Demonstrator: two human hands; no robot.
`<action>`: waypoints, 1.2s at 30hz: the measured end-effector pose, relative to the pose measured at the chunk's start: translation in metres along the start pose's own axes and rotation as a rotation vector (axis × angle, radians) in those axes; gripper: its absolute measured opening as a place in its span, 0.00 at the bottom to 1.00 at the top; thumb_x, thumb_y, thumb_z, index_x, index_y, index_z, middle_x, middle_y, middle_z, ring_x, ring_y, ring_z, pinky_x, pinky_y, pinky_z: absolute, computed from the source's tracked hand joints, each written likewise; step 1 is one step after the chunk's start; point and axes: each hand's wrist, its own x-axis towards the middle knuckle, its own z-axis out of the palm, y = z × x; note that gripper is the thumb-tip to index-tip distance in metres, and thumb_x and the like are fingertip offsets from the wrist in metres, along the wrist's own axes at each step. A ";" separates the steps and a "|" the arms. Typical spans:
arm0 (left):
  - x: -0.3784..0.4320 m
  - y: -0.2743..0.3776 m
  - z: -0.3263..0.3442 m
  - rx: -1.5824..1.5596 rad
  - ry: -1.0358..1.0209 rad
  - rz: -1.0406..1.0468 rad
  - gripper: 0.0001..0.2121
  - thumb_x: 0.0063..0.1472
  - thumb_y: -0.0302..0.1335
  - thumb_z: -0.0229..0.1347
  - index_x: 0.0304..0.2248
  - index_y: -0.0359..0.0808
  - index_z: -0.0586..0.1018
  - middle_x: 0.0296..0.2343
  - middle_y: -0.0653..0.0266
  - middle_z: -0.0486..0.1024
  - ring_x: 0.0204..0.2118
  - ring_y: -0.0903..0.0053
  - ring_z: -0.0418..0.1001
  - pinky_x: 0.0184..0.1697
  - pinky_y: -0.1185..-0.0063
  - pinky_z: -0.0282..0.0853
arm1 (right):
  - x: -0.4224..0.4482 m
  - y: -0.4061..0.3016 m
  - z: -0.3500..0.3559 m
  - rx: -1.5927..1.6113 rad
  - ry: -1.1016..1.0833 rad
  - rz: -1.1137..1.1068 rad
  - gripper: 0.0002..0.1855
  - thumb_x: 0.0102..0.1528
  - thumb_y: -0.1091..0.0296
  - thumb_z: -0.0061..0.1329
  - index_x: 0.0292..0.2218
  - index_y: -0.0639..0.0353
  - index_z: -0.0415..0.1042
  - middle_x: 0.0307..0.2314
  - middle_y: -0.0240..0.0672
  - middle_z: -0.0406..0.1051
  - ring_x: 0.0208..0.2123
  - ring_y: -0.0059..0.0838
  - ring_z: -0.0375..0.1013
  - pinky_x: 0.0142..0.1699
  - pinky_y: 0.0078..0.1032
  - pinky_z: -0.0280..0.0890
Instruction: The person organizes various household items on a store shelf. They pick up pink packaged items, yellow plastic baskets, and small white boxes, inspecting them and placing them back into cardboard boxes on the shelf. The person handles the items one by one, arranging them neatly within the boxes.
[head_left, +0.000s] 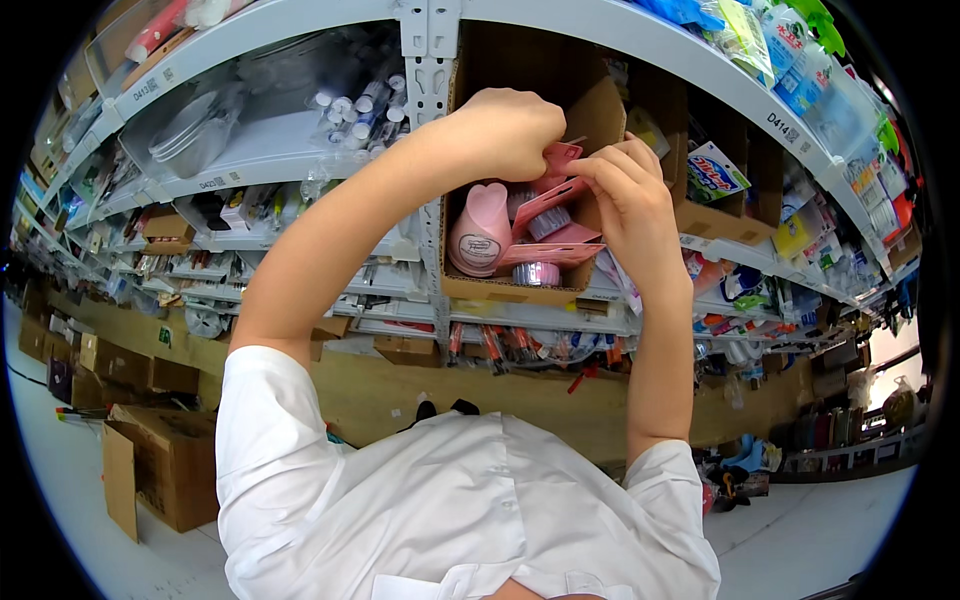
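An open cardboard box (517, 291) on the shelf holds several pink items. At its left stands a pink plastic container (481, 232) with a round printed label. Beside that lie pink cards (551, 253) with round, ridged, silvery-clear pieces (536, 274) attached. My left hand (514, 131) reaches over the box, fingers curled down at a pink card (561, 156); its fingertips are hidden. My right hand (630, 187) is at the box's right side, thumb and fingertips pinched on the edge of that same pink card, close to my left hand.
A white slotted shelf upright (431, 75) stands left of the box. More cardboard boxes (724, 214) sit to the right, one holding a printed packet (716, 174). Capped tubes (360, 112) lie on the left shelf. A curved shelf edge (630, 26) passes above. An open carton (169, 465) stands on the floor.
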 end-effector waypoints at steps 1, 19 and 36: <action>0.000 0.001 0.001 0.023 0.011 -0.017 0.13 0.60 0.34 0.67 0.37 0.32 0.91 0.31 0.46 0.88 0.36 0.48 0.88 0.42 0.59 0.83 | -0.002 -0.002 -0.002 0.007 -0.014 0.026 0.15 0.62 0.84 0.57 0.48 0.60 0.85 0.40 0.36 0.82 0.50 0.48 0.78 0.66 0.44 0.71; -0.082 0.019 0.002 -0.173 0.630 0.092 0.17 0.69 0.39 0.70 0.44 0.32 0.90 0.45 0.48 0.86 0.48 0.55 0.85 0.52 0.66 0.79 | -0.146 -0.100 0.077 0.365 0.142 0.705 0.70 0.56 0.66 0.80 0.82 0.67 0.43 0.76 0.59 0.58 0.76 0.56 0.63 0.78 0.45 0.59; -0.177 0.066 0.235 0.174 1.066 -0.193 0.25 0.72 0.28 0.71 0.66 0.39 0.80 0.67 0.50 0.73 0.67 0.47 0.77 0.69 0.47 0.72 | -0.147 -0.091 0.097 0.263 0.380 0.725 0.47 0.56 0.65 0.80 0.69 0.67 0.70 0.59 0.51 0.78 0.59 0.55 0.78 0.64 0.46 0.71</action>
